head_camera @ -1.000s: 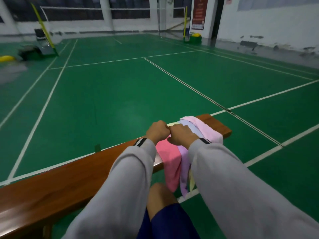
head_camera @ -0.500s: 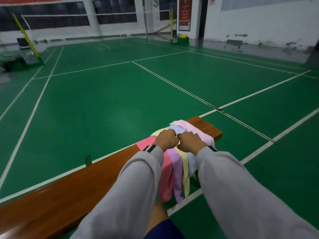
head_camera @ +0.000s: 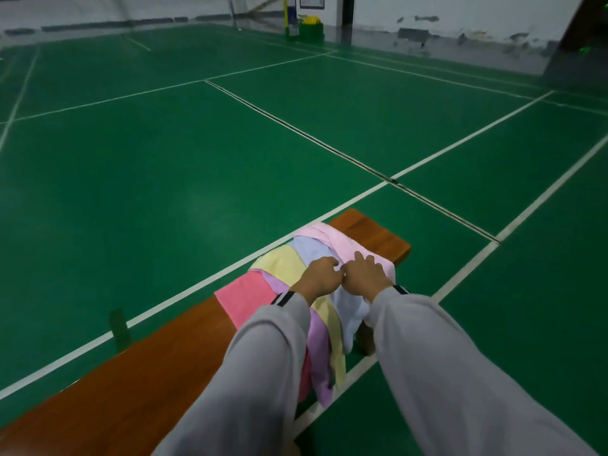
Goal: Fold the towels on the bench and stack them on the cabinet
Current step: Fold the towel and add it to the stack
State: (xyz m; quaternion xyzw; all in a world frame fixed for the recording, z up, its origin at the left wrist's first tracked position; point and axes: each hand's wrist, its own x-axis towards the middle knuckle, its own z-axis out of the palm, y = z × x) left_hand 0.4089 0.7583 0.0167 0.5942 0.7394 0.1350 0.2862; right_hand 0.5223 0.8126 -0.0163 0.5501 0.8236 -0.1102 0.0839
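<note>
Grey sleeves (head_camera: 260, 373) lead to a person's hands, side by side and touching, on a heap of towels (head_camera: 283, 268) straight ahead. The left hand (head_camera: 320, 276) curls its fingers at the white towel (head_camera: 348, 311), though whether it pinches the cloth cannot be told. The right hand (head_camera: 367, 274) rests with fingers spread on the pale pink towel (head_camera: 332, 235) and looks the better placed to lift it. The towels lie unfolded across the wooden desk (head_camera: 148, 373), their ends hanging over its near edge, while the desk's long axis runs from near left to far right. No cabinet is in view. Far across the green court floor (head_camera: 164, 192), a green box (head_camera: 309, 29) holds something yellow.
</note>
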